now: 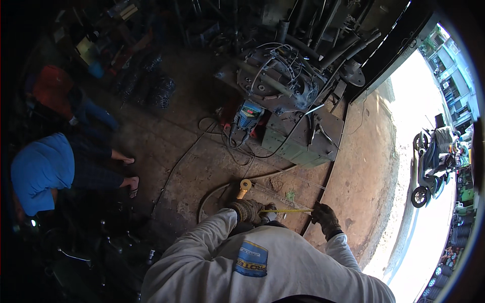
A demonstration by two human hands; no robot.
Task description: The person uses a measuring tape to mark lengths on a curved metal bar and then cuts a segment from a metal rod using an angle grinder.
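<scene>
A yellow tape measure blade (286,210) is stretched level across in front of my body. My left hand (246,210), in a brown knitted work glove, is closed at the blade's left end. At the right end my right hand (326,219), in a dark worn glove, pinches the tape with curled fingers. Which hand has the case I cannot make out. Just beyond my left hand lies a yellow tool with a round head (245,187), resembling an angle grinder. Something grey beside the left glove is partly hidden.
A blue welding machine (247,116) with cables stands by a green metal box (299,139) and a heap of metal parts (268,76). A hose (212,196) curves over the floor. Two people are at left, one in a blue shirt (43,171). A motorcycle (429,161) stands outside.
</scene>
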